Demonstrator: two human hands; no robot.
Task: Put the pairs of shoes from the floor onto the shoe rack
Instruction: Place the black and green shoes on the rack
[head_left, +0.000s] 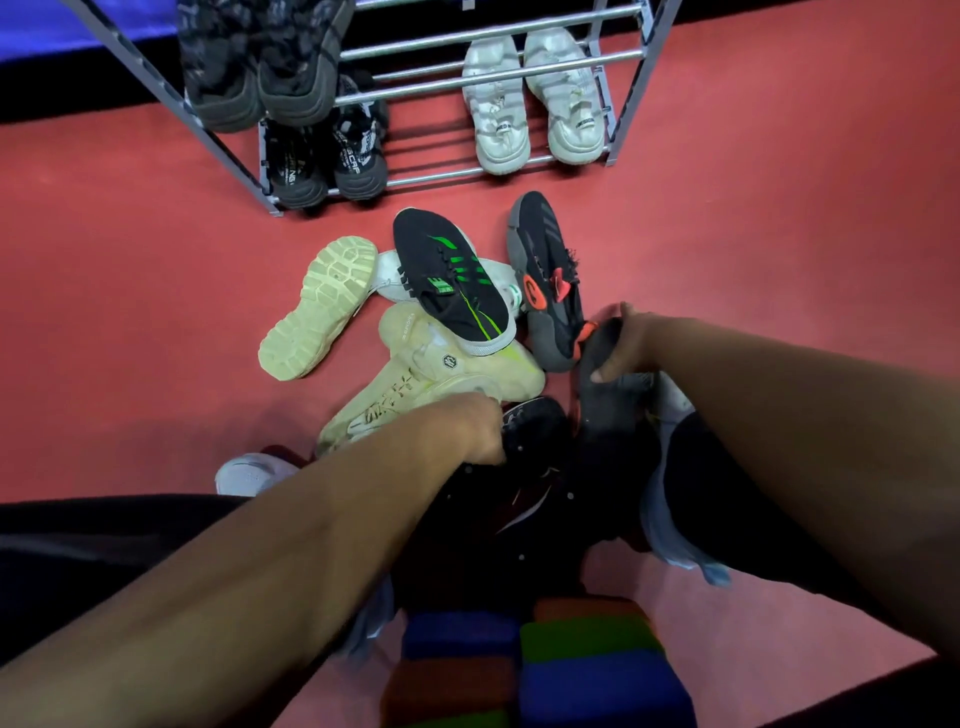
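A metal shoe rack (488, 78) stands at the top, holding a white pair (535, 104), a black pair (322, 161) on the bottom shelf and a dark camouflage pair (260, 62) above. On the red floor lies a pile: a cream shoe sole-up (317, 306), a cream shoe (431, 384), a black-and-green shoe (452, 280) and a grey-and-orange shoe (545, 280). My left hand (478, 426) grips a black shoe (530, 467) with a red-white stripe. My right hand (623, 343) holds a dark grey shoe (608, 400) by its heel.
A white shoe (249, 473) peeks out at lower left, and a white one lies under the black-and-green shoe. My dark-trousered legs and light blue shoe (675, 540) are at the bottom. Coloured foam blocks (545, 665) sit at the bottom centre.
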